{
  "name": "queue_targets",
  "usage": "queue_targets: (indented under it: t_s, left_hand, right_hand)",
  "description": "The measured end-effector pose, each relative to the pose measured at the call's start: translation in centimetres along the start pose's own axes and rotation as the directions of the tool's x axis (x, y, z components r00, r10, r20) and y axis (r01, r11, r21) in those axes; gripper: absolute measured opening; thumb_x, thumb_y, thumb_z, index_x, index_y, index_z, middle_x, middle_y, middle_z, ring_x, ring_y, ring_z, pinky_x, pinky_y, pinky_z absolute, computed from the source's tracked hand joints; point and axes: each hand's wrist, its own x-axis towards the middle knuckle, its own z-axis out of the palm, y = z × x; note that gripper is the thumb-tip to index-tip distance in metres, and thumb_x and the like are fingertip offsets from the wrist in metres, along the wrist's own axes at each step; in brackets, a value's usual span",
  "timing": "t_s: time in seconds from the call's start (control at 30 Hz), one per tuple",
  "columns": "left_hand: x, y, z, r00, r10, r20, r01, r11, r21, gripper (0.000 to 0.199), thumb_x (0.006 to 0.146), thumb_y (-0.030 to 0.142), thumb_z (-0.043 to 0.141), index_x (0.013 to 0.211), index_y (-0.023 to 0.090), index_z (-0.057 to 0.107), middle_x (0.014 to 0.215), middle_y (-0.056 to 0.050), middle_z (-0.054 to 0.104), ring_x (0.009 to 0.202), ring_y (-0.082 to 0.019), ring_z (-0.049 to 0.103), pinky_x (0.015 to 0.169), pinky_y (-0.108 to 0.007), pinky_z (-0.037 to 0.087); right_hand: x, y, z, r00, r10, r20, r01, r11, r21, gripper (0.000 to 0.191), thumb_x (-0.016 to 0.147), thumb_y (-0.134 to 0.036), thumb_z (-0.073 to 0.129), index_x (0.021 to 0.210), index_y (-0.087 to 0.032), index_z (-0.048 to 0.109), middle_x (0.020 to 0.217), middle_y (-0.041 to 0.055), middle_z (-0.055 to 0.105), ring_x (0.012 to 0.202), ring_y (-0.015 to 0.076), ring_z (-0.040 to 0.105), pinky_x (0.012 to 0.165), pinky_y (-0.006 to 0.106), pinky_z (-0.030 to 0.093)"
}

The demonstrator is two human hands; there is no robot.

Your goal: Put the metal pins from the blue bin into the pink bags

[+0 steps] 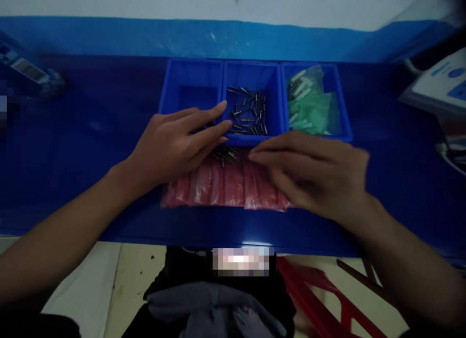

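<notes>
The left hand (176, 144) is held with its fingers extended, fingertips at the middle blue bin (251, 140); nothing is seen gripped by it. The fingers of the right hand (316, 170) are bunched, and whether anything is pinched cannot be told. Loose metal pins (226, 155) are scattered just below the left fingertips and left of the right ones, so the left hand is nearer; their shafts are pointed in mixed directions. Pink bags (233, 185) are laid side by side between the hands, long axes running away from the body. Green bags (313, 112) are piled beyond the right hand. All is carried on a blue worktop (91, 120), backed by a painted wall (109, 37).
</notes>
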Motion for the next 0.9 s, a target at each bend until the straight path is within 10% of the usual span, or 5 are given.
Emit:
queue_targets:
  t_s: [0.2, 0.47, 0.67, 0.8, 0.9]
  left_hand:
    - [-0.2, -0.1, 0.1, 1.0, -0.008, 0.029, 0.007, 0.999, 0.034, 0.032, 0.097, 0.027, 0.065, 0.128, 0.021, 0.064, 0.135, -0.006, 0.068, 0.097, -0.019, 0.076, 0.074, -0.03, 0.065]
    - [-0.1, 0.1, 0.0, 1.0, -0.013, 0.009, 0.013, 1.0, 0.01, 0.03, 0.096, 0.026, 0.066, 0.126, 0.02, 0.066, 0.134, -0.007, 0.069, 0.094, -0.019, 0.076, 0.072, -0.03, 0.064]
    - [0.0, 0.1, -0.1, 0.999, -0.026, 0.041, 0.025, 1.0, 0.017, 0.029, 0.098, 0.027, 0.064, 0.125, 0.019, 0.068, 0.135, -0.008, 0.068, 0.097, -0.021, 0.077, 0.073, -0.031, 0.065]
    - [-0.2, 0.0, -0.1, 0.999, -0.01, 0.043, 0.01, 1.0, 0.015, 0.031, 0.097, 0.027, 0.065, 0.127, 0.02, 0.066, 0.135, -0.009, 0.068, 0.096, -0.022, 0.077, 0.073, -0.033, 0.066]
    - [-0.4, 0.0, -0.1, 0.999, -0.005, 0.043, 0.005, 1.0, -0.004, 0.033, 0.098, 0.027, 0.063, 0.13, 0.02, 0.063, 0.137, -0.008, 0.067, 0.098, -0.021, 0.076, 0.075, -0.032, 0.066]
  right_hand:
    - [-0.2, 0.7, 1.0, 0.944, -0.138, 0.301, 0.206, 0.956, -0.207, 0.029, 0.101, -0.012, 0.049, 0.124, -0.011, 0.068, 0.112, 0.0117, 0.074, 0.101, 0.0227, 0.069, 0.079, 0.035, 0.059]
    - [0.0, -0.3, 0.6, 0.994, 0.104, -0.019, -0.105, 0.994, -0.028, 0.009, 0.095, -0.023, 0.066, 0.1, -0.022, 0.074, 0.089, 0.0031, 0.071, 0.078, 0.0151, 0.065, 0.07, 0.032, 0.054]
    - [0.2, -1.0, -0.2, 0.853, 0.472, -0.222, -0.396, 0.863, 0.313, 0.022, 0.09, -0.022, 0.073, 0.112, -0.024, 0.075, 0.098, 0.0037, 0.077, 0.074, 0.0156, 0.069, 0.061, 0.032, 0.054]
    - [0.3, -1.0, -0.5, 0.903, 0.409, -0.134, -0.385, 0.906, 0.173, 0.036, 0.093, -0.018, 0.067, 0.129, -0.024, 0.069, 0.145, 0.0091, 0.061, 0.107, 0.0229, 0.071, 0.069, 0.034, 0.059]
    - [0.0, -0.6, -0.4, 0.97, 0.222, -0.095, -0.223, 0.975, 0.004, 0.035, 0.093, -0.011, 0.063, 0.126, -0.022, 0.069, 0.126, 0.0064, 0.073, 0.106, 0.0179, 0.073, 0.081, 0.03, 0.062]
